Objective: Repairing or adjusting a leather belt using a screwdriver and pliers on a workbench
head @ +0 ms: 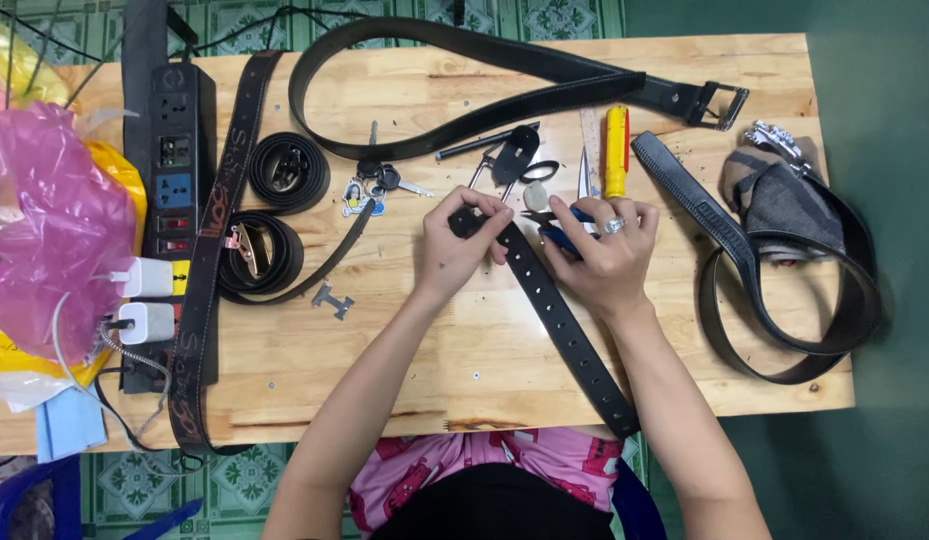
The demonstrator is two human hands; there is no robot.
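Observation:
A black belt strap (570, 330) with a row of punched holes runs diagonally across the wooden table (445, 360) towards my lap. My left hand (455, 250) pinches the far end of this strap. My right hand (605, 250), wearing a ring, holds a small blue-handled snipping tool (557, 218) with its tip at that same strap end. A yellow-handled screwdriver (616, 150) lies just beyond my right hand.
Two coiled belts (285, 170) and a long lettered strap (210, 250) lie left beside a power strip (170, 160) with chargers. A looped buckled belt (505, 60) lies at the back, another belt (785, 300) right. Keys (380, 185), a metal buckle piece (333, 300), pink bags (45, 230).

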